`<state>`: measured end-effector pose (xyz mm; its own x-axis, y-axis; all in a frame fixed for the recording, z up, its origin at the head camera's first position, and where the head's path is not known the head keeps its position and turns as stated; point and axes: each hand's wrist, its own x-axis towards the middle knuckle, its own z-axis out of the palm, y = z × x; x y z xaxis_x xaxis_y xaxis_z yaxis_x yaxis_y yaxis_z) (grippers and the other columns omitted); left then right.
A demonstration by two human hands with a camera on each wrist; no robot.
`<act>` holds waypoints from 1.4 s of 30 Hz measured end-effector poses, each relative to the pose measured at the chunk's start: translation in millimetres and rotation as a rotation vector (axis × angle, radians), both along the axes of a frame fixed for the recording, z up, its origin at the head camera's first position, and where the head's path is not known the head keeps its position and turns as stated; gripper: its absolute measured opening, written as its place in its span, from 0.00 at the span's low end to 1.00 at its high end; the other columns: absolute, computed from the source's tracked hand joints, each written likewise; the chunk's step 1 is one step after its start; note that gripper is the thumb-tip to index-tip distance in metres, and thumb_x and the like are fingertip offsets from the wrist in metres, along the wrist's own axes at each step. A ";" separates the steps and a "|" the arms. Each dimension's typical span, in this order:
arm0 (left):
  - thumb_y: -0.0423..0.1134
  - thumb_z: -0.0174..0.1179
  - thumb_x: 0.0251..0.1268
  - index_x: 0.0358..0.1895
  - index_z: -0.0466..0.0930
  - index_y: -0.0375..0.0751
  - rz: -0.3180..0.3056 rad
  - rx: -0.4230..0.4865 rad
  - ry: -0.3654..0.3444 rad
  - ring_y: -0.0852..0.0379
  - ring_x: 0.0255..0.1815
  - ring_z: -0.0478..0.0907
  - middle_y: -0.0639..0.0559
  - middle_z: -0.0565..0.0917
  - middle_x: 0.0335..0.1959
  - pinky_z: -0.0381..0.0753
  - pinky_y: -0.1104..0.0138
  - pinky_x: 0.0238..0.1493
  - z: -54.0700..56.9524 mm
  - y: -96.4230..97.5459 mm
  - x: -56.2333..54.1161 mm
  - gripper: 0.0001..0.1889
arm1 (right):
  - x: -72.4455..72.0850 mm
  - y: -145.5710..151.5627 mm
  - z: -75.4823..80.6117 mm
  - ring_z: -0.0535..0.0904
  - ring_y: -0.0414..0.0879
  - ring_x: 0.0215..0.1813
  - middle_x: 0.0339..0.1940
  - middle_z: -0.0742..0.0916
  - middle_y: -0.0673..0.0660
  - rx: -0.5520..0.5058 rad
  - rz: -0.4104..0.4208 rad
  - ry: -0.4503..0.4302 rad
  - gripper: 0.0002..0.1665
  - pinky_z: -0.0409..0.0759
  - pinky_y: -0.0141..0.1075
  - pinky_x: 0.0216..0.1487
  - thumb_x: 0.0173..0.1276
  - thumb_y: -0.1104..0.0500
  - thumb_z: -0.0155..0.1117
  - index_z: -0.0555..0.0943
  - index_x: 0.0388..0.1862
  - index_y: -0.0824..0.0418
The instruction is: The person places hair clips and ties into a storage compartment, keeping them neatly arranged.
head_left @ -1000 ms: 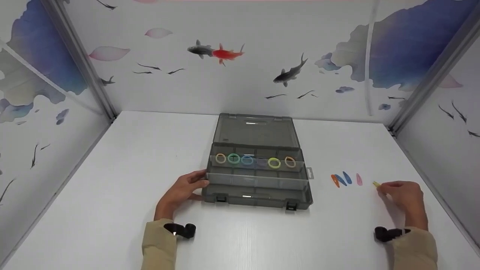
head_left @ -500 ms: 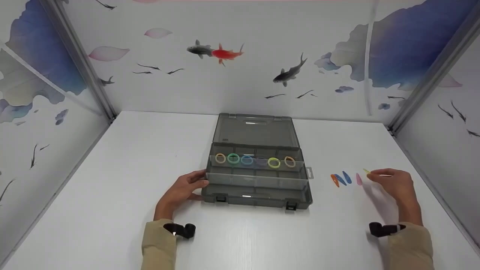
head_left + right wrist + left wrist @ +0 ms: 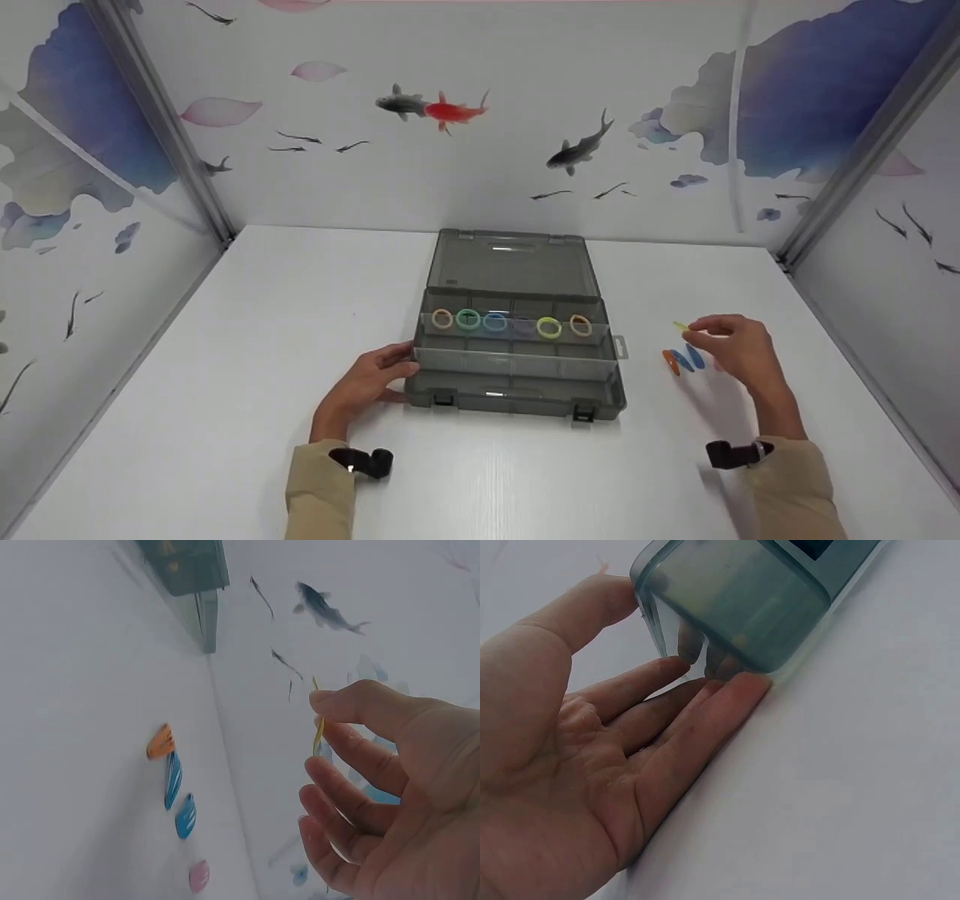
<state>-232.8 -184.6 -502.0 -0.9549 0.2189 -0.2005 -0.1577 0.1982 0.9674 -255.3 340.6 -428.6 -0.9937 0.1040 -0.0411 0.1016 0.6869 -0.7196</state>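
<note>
The right hand (image 3: 731, 349) pinches a small yellow hair clip (image 3: 680, 326) by one end, in the air right of the open grey box (image 3: 517, 367), and it looks light, thin and slippery, while the left hand (image 3: 367, 382), fingers straight, presses the box's left corner.

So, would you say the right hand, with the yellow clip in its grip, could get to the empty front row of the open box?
Probably yes. The right hand pinches the yellow clip above the table, beside the grey box. The lid lies flat behind, the front row looks empty, and the left hand rests at the far side.
</note>
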 end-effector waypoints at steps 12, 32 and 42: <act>0.45 0.63 0.69 0.76 0.63 0.40 -0.009 0.014 -0.002 0.39 0.73 0.69 0.36 0.65 0.76 0.86 0.53 0.55 -1.2 -2.1 -1.4 0.35 | -13.0 -75.8 41.4 0.76 0.61 0.62 0.60 0.81 0.65 0.020 0.207 0.222 0.15 0.79 0.56 0.62 0.68 0.55 0.70 0.87 0.47 0.64; 0.45 0.63 0.70 0.76 0.62 0.39 0.005 0.018 0.001 0.39 0.73 0.69 0.36 0.64 0.77 0.86 0.54 0.54 -0.1 -2.1 1.1 0.35 | -45.4 -205.8 64.8 0.78 0.60 0.64 0.57 0.85 0.63 0.043 0.458 0.198 0.12 0.76 0.57 0.66 0.65 0.56 0.72 0.90 0.43 0.62; 0.45 0.62 0.71 0.76 0.63 0.39 -0.017 0.007 0.017 0.39 0.72 0.70 0.36 0.65 0.76 0.86 0.54 0.54 -2.4 -1.0 -0.3 0.34 | -54.8 -256.6 46.2 0.78 0.57 0.64 0.60 0.84 0.61 0.029 0.492 0.114 0.12 0.77 0.53 0.65 0.64 0.56 0.72 0.90 0.42 0.62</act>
